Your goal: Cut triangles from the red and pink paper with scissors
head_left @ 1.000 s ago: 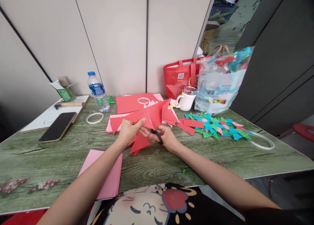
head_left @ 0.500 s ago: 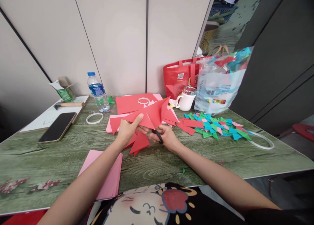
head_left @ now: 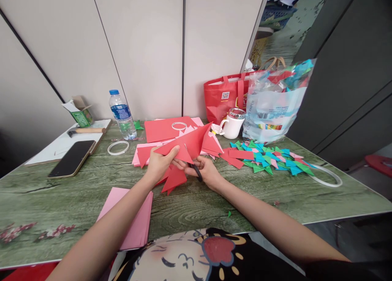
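Note:
My left hand (head_left: 163, 160) pinches a red sheet of paper (head_left: 196, 140) between thumb and fingers, raised above the table. In my right hand (head_left: 206, 170) is a pair of scissors (head_left: 196, 171) with black handles, their blades running into the lower part of the sheet. A slit shows along the blades. Cut red paper triangles (head_left: 174, 179) lie just beneath my hands. Behind them is a stack of pink and red paper (head_left: 142, 154), partly hidden by the held sheet.
A pink paper stack (head_left: 134, 224) lies near the front edge. Leftward are a phone (head_left: 72, 158), a hammer (head_left: 88, 130), a water bottle (head_left: 122, 115) and a tape ring (head_left: 118, 147). Rightward stand a white mug (head_left: 233, 126), a red bag (head_left: 222, 97), a clear bag (head_left: 272, 109) and folded paper pieces (head_left: 269, 156).
The scissors have turned slightly and their blades now show within the red sheet. The sheet's left part has tipped down a little. Both hands stay nearly in place.

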Motion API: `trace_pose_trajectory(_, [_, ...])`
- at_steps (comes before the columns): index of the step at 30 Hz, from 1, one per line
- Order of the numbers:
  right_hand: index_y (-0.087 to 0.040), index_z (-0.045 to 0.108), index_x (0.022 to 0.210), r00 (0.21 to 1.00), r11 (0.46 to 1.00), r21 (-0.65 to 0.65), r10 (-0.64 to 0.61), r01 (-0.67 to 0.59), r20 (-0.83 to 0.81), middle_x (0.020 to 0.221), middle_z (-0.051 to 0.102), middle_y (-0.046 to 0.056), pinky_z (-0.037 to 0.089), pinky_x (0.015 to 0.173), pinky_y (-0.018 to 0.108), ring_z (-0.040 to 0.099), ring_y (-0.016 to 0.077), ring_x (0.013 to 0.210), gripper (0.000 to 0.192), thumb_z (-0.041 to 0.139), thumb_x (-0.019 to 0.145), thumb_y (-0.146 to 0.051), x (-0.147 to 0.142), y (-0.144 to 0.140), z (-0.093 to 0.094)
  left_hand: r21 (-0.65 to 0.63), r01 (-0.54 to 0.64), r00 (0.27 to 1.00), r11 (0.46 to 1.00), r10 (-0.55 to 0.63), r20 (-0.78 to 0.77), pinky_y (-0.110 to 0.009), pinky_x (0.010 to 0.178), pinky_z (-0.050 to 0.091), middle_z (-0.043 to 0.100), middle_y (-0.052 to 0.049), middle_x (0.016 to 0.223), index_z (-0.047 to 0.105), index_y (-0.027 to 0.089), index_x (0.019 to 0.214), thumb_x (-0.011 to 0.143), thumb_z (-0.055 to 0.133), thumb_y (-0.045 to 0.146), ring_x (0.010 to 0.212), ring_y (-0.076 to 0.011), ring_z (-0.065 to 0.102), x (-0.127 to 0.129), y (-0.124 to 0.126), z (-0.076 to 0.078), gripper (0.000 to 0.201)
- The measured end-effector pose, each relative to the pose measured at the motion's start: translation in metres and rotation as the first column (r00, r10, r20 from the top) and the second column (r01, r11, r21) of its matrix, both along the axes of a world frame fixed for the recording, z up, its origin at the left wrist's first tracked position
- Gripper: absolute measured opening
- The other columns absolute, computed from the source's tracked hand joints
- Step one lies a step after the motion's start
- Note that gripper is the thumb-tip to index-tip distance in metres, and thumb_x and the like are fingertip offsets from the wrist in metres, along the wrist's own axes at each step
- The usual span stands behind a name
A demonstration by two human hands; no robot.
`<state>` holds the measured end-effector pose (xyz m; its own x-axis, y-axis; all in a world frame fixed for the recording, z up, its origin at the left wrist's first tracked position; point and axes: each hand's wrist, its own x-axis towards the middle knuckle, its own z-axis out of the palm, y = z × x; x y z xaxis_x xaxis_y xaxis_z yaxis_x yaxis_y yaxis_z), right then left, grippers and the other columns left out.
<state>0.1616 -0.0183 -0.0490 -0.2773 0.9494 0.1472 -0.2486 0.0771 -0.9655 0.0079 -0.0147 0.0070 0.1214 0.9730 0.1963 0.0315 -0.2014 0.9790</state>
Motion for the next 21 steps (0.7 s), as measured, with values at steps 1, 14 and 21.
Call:
trace_pose_trajectory(1, [-0.016, 0.061, 0.089, 1.000, 1.000, -0.004, 0.004, -0.004, -0.001, 0.072, 0.070, 0.003, 0.052, 0.070, 0.033, 0.066, 0.0191, 0.067, 0.048, 0.081, 0.048, -0.032, 0.000, 0.000, 0.000, 0.005, -0.005, 1.000, 1.000, 0.005, 0.000, -0.025, 0.045, 0.050, 0.069, -0.010, 0.058, 0.060, 0.010, 0.063, 0.073, 0.060, 0.038, 0.042, -0.0162, 0.061, 0.000, 0.000, 0.000, 0.030])
trace_pose_trajectory(14, [-0.017, 0.064, 0.087, 0.995, 0.996, -0.018, 0.082, -0.083, -0.063, 0.078, 0.070, 0.003, 0.050, 0.076, 0.033, 0.066, 0.0194, 0.075, 0.044, 0.080, 0.050, -0.034, 0.001, -0.002, 0.004, 0.031, -0.029, 0.999, 0.999, 0.030, -0.020, -0.027, 0.045, 0.051, 0.065, -0.007, 0.050, 0.059, 0.011, 0.063, 0.071, 0.061, 0.038, 0.042, -0.0178, 0.061, 0.000, -0.001, 0.004, 0.028])
trace_pose_trajectory(21, [-0.019, 0.055, 0.083, 0.995, 0.991, -0.112, 0.065, -0.073, -0.073, 0.074, 0.070, 0.002, 0.050, 0.072, 0.031, 0.066, 0.0178, 0.069, 0.050, 0.083, 0.044, -0.031, 0.001, -0.005, 0.010, -0.006, -0.102, 0.990, 0.995, 0.102, 0.100, -0.027, 0.044, 0.051, 0.066, -0.008, 0.050, 0.059, 0.011, 0.064, 0.070, 0.062, 0.037, 0.041, -0.0181, 0.061, -0.002, 0.005, 0.003, 0.027])
